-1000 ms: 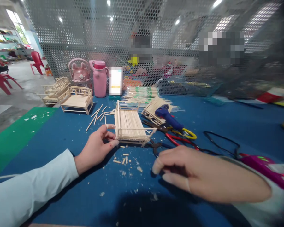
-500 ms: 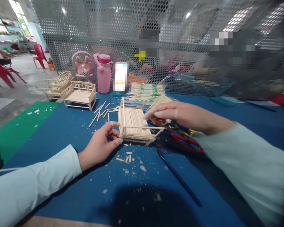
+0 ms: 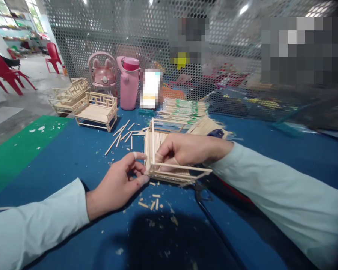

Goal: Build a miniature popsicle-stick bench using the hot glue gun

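Observation:
A miniature bench (image 3: pixel 195 169) built of thin wooden sticks stands at the middle of the table, with a slatted seat and upright corner posts. My left hand (image 3: pixel 116 183) grips its near left corner between thumb and fingers. Over the seat lies my right hand (image 3: pixel 183 148), reaching in from the right behind the front rail. Its fingers are curled with the tips down by the left side of the seat. Whatever they may hold is hidden. Part of the seat is covered by this hand.
Loose sticks (image 3: pixel 123 135) and offcuts (image 3: pixel 157 204) lie around the bench. Behind are a finished small bench (image 3: pixel 97 112), a pink bottle (image 3: pixel 129 84), a phone (image 3: pixel 150 90), and bundled sticks (image 3: pixel 183 108). Pliers (image 3: pixel 214 221) with a dark handle lie near right. A perforated metal screen (image 3: pixel 146 33) borders the back.
My right hand has moved left and down, from above the bench's right side into the frame, with its fingers now curled. My left hand keeps its grip at the corner. The view has shifted slightly.

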A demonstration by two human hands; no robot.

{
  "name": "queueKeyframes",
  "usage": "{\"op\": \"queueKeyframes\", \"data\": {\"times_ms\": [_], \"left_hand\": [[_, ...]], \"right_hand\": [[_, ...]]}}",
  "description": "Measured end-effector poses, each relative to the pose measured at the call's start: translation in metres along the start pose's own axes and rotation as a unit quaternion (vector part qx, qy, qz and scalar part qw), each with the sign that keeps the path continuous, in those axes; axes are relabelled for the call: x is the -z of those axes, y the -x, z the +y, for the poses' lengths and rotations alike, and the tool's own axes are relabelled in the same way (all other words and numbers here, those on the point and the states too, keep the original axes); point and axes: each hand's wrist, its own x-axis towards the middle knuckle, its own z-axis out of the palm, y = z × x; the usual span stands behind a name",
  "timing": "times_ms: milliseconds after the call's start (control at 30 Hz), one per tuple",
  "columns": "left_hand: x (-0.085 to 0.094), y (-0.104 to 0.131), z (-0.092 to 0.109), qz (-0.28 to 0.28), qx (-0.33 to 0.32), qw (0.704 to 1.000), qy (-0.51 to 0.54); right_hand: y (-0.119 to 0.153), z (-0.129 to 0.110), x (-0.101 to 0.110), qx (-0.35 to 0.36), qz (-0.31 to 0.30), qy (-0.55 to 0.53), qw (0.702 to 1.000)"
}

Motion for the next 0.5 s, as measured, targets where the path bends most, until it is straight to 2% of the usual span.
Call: {"op": "queueKeyframes", "data": {"times_ms": [167,333,367,433,500], "left_hand": [[0.000,0.000,0.000,-0.001,0.002,1.000,-0.003],[0.000,-0.001,0.000,0.000,-0.004,1.000,-0.011],[0.000,-0.001,0.000,0.001,-0.006,1.000,-0.013],[0.001,0.000,0.000,-0.003,-0.011,1.000,-0.015],[0.001,-0.001,0.001,-0.009,-0.021,1.000,-0.020]], "right_hand": [[0.001,0.003,-0.003,0.058,0.028,0.087,0.994],[0.008,0.006,-0.002,0.115,0.099,0.154,0.976],[0.012,0.007,-0.001,0.108,0.131,0.158,0.973],[0.024,0.006,0.000,0.076,0.246,0.155,0.954],[0.042,0.000,-0.008,0.042,0.403,0.132,0.905]]}}
